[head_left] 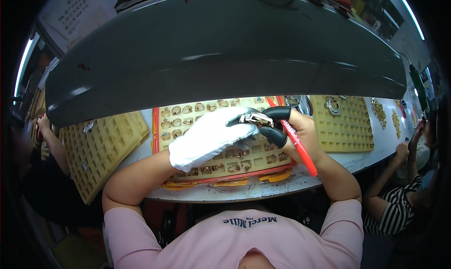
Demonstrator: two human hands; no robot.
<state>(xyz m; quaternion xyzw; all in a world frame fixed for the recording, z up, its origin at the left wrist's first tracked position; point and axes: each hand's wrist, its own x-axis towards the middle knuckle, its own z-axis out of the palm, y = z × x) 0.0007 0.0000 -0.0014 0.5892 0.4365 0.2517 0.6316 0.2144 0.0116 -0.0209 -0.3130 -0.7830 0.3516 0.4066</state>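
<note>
My left hand (206,136), in a white glove, is closed on one side of a shiny silver-coloured piece of jewellery (256,119); its exact kind is hard to make out. My right hand (300,130) wears black finger covers on thumb and forefinger, which pinch the other side of this piece. A red marker pen (299,149) lies slanted across the right hand, held in it. Both hands are above a cream tray (154,128) with a red rim. Rows of rings (176,122) stand in its slots; my hands and the left glove hide the middle rows.
A large dark grey hood (225,57) spans the bench just beyond my hands. Empty-looking cream slotted trays (103,144) lie at the left; another slotted tray (345,133) at the right bears a metal ring-shaped piece (332,105). Gold chains (378,113) lie farther right. Co-workers sit on both sides.
</note>
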